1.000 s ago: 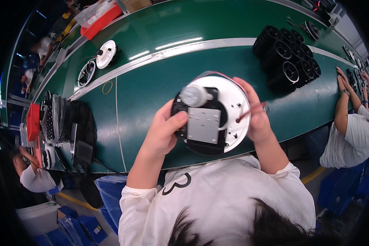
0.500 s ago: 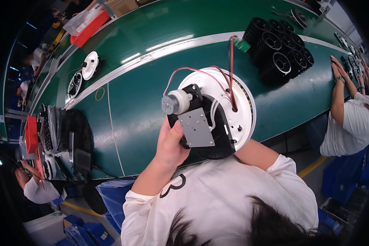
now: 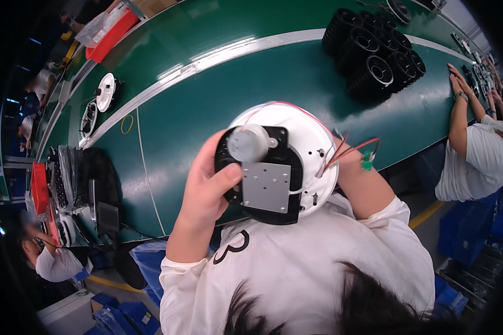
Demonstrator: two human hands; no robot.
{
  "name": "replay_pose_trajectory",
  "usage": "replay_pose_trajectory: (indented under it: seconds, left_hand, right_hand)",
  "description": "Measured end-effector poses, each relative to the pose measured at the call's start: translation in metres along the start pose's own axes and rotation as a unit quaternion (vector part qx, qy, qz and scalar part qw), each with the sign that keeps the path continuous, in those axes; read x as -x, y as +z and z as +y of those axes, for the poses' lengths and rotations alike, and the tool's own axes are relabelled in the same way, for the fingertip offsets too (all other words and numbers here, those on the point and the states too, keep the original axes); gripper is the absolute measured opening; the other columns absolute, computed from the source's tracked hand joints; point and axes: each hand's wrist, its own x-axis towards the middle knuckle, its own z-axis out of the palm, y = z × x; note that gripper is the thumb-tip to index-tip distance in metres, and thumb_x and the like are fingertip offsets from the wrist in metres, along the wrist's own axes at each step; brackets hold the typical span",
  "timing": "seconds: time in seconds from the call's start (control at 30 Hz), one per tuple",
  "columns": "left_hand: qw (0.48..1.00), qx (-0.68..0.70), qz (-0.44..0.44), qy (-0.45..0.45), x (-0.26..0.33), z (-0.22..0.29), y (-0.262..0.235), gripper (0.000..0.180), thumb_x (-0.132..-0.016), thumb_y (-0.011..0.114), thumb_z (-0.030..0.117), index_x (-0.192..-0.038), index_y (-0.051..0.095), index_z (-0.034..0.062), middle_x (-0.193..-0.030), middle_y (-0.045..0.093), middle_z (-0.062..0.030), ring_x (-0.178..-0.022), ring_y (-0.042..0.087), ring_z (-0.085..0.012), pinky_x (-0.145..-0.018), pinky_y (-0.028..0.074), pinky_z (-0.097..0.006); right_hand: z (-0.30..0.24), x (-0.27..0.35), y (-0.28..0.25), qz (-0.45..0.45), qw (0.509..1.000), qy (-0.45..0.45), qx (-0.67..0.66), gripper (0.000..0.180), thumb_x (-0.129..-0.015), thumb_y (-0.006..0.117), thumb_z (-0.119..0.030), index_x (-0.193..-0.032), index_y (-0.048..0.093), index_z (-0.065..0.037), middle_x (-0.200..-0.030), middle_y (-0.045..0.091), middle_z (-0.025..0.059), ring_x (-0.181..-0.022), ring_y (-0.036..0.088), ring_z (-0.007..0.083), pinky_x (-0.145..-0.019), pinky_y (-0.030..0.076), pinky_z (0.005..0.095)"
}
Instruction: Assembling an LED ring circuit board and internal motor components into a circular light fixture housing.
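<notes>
In front of my chest is a round white housing with a black bracket fixed on it. The bracket carries a small cylindrical motor and a grey metal plate with screws. My left hand grips the bracket's left side, thumb on top beside the plate and fingers underneath. Red and black wires come out of the housing to a small green circuit board at the right. My right hand is at the housing's right edge behind the wires; its fingers are hidden.
Stacked black ribbed rings stand at the bench's far right. Two white round units lie at the far left, near a yellow loop. Black items and a red bin crowd the left end. A co-worker sits at the right.
The housing has turned and tilted in my hands. The wires and green board, which stuck up above it, now hang at its right. My right hand has come into sight beside the housing.
</notes>
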Motion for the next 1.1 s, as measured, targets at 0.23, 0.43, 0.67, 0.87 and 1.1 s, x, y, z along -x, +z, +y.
replay_pose_trajectory:
  seconds: [0.23, 0.43, 0.67, 0.87, 1.1]
  left_hand:
    - [0.991, -0.065, 0.090, 0.079, 0.003, 0.014, 0.007, 0.050, -0.080, 0.048, 0.022, -0.119, 0.035, -0.0051, -0.100, 0.056, -0.0148, -0.082, 0.060, -0.0192, -0.067, 0.051, -0.028]
    - [0.993, -0.007, 0.084, 0.079, 0.003, 0.016, 0.006, 0.055, -0.077, 0.062, 0.024, -0.118, 0.038, -0.0042, -0.108, 0.052, -0.0139, -0.097, 0.054, -0.0189, -0.081, 0.045, -0.030]
    - [0.987, -0.034, 0.102, 0.121, 0.010, 0.025, 0.000, 0.069, -0.068, 0.073, 0.023, -0.119, 0.037, -0.0035, -0.110, 0.050, -0.0115, -0.103, 0.050, -0.0189, -0.089, 0.038, -0.029]
    - [0.806, -0.495, 0.087, 0.313, 0.016, 0.038, 0.002, 0.064, -0.052, 0.074, 0.008, -0.110, 0.048, -0.0041, -0.084, 0.048, -0.0092, -0.076, 0.046, -0.0184, -0.068, 0.040, -0.027]
    - [0.697, -0.575, 0.122, 0.411, -0.012, 0.040, -0.008, 0.067, -0.047, 0.071, 0.008, -0.111, 0.051, 0.0037, -0.081, 0.045, -0.0082, -0.065, 0.049, -0.0219, -0.053, 0.042, -0.031]
  right_hand:
    - [-0.014, -0.003, 0.014, -0.107, 0.982, -0.146, -0.051, 0.050, -0.081, 0.054, -0.017, -0.120, 0.035, 0.007, -0.094, 0.054, 0.0088, -0.084, 0.053, 0.0106, -0.071, 0.045, 0.0246]
    - [-0.020, -0.004, 0.028, -0.047, 0.985, -0.165, 0.004, 0.061, -0.077, 0.060, -0.012, -0.124, 0.026, 0.006, -0.104, 0.051, 0.0126, -0.093, 0.051, 0.0131, -0.078, 0.043, 0.0248]
    - [0.007, -0.034, 0.025, -0.092, 0.957, -0.277, 0.005, 0.061, -0.075, 0.060, -0.012, -0.125, 0.028, 0.002, -0.110, 0.046, 0.0084, -0.100, 0.045, 0.0138, -0.084, 0.039, 0.0277]
    - [0.034, -0.060, 0.012, -0.136, 0.960, -0.242, 0.033, 0.047, -0.078, 0.058, -0.012, -0.121, 0.041, -0.003, -0.116, 0.049, 0.0090, -0.108, 0.046, 0.0171, -0.090, 0.037, 0.0321]
    - [0.034, -0.073, 0.009, -0.053, 0.967, -0.187, 0.165, 0.046, -0.080, 0.055, -0.011, -0.121, 0.036, 0.000, -0.104, 0.056, 0.0080, -0.094, 0.052, 0.0141, -0.082, 0.042, 0.0285]
